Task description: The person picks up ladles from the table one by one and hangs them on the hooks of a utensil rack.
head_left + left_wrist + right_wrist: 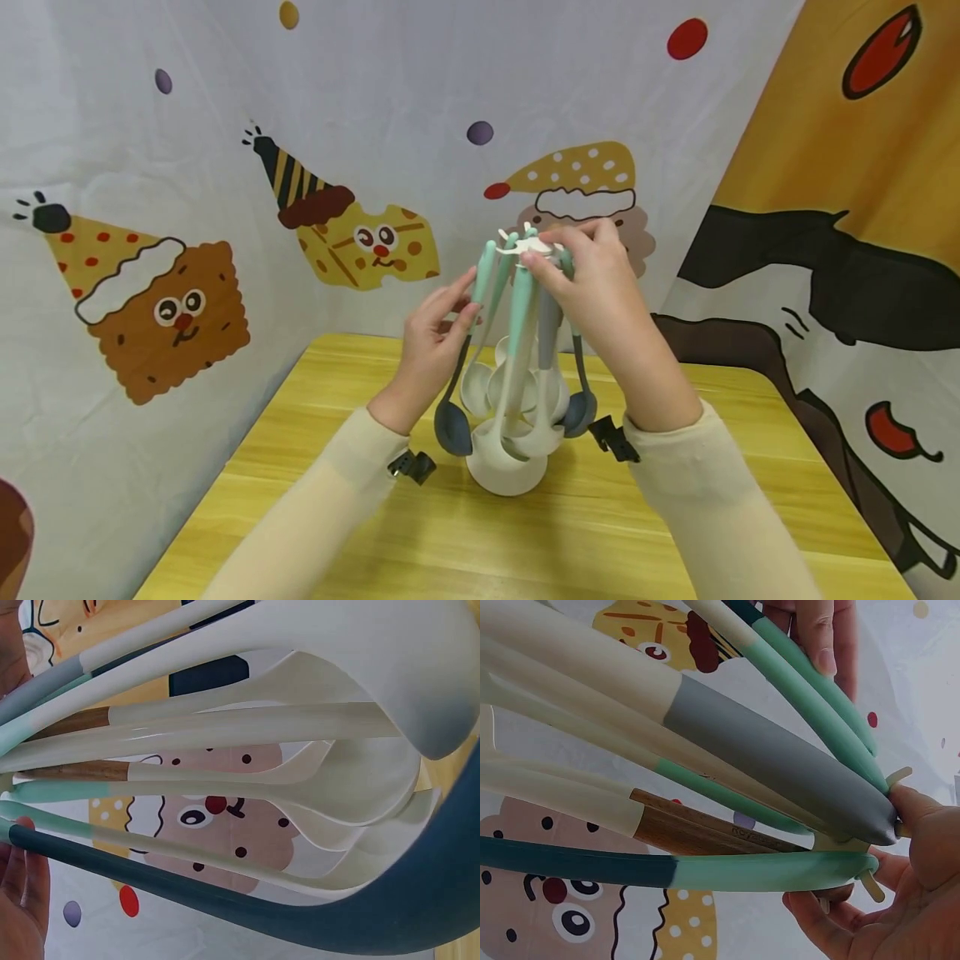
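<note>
A white utensil stand [506,477] stands upright on the table, hung with several kitchen utensils. In the head view my left hand [433,329] pinches the mint handle of a dark blue ladle [453,428] at the stand's left side. The ladle's shaft [150,876] runs along the bottom of the left wrist view. My right hand [600,271] grips the hooked top [534,247] of the stand with thumb and fingers. Close by it hang a grey-handled white utensil [780,757] and wooden-handled ones [697,829]. Parts of the rear utensils are hidden.
Another dark blue utensil [579,414] hangs at the stand's right, and white bowl-shaped heads [477,388] cluster behind. The yellow wood-grain table [360,517] ends against a printed cloth backdrop [420,75]. Black straps [412,467] sit at both cuffs.
</note>
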The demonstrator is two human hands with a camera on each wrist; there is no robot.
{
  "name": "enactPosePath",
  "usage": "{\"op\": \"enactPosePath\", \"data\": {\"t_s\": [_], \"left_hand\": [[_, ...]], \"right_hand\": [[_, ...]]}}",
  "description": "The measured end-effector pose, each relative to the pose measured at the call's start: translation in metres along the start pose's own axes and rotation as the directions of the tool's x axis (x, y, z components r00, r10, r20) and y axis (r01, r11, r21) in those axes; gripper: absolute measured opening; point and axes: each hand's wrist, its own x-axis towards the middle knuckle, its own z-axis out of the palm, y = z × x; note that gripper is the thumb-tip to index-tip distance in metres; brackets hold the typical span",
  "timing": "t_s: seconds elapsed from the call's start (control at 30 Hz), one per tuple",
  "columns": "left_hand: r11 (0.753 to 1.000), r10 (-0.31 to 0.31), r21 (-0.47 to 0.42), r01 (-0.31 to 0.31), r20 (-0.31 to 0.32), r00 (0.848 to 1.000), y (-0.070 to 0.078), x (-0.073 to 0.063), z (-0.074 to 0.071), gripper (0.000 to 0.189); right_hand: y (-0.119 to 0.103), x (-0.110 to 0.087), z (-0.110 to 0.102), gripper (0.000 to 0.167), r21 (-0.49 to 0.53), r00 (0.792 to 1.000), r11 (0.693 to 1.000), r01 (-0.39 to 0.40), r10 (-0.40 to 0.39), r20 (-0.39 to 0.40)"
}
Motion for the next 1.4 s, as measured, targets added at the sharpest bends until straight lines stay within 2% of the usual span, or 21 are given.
{"op": "enactPosePath", "data": {"t_s": [0.3,0.53,0.63,0.87,1.13,1.4], "left_hand": [[1.000,-0.017,-0.008,0.018,0.043,0.999,0.001,0.001,0.006,0.039],[0.999,-0.039,-0.031,0.041,0.054,0.998,-0.029,-0.002,0.017,0.041],[0.999,-0.029,-0.043,0.032,0.057,0.998,-0.033,-0.003,0.019,0.042],[0.999,0.001,-0.053,0.003,0.059,0.998,-0.034,-0.006,0.022,0.043],[0.995,-0.059,-0.069,0.065,0.086,0.995,-0.030,-0.009,0.018,0.047],[0.997,-0.066,-0.038,0.070,0.089,0.994,-0.033,-0.013,0.014,0.045]], "right_hand": [[-0.001,-0.001,0.000,0.056,0.001,1.000,1.000,0.000,0.000,0.004],[-0.002,-0.001,-0.002,0.055,0.008,1.000,1.000,-0.011,0.011,0.014],[-0.001,-0.001,-0.003,0.055,0.009,1.000,1.000,-0.013,0.013,0.016],[-0.001,-0.001,-0.003,0.057,0.000,1.000,1.000,-0.015,0.015,0.025],[0.001,-0.002,-0.003,0.058,0.006,0.999,1.000,-0.006,0.006,0.036],[0.004,-0.004,0.000,0.057,-0.036,0.999,0.999,0.039,-0.038,0.037]]}}
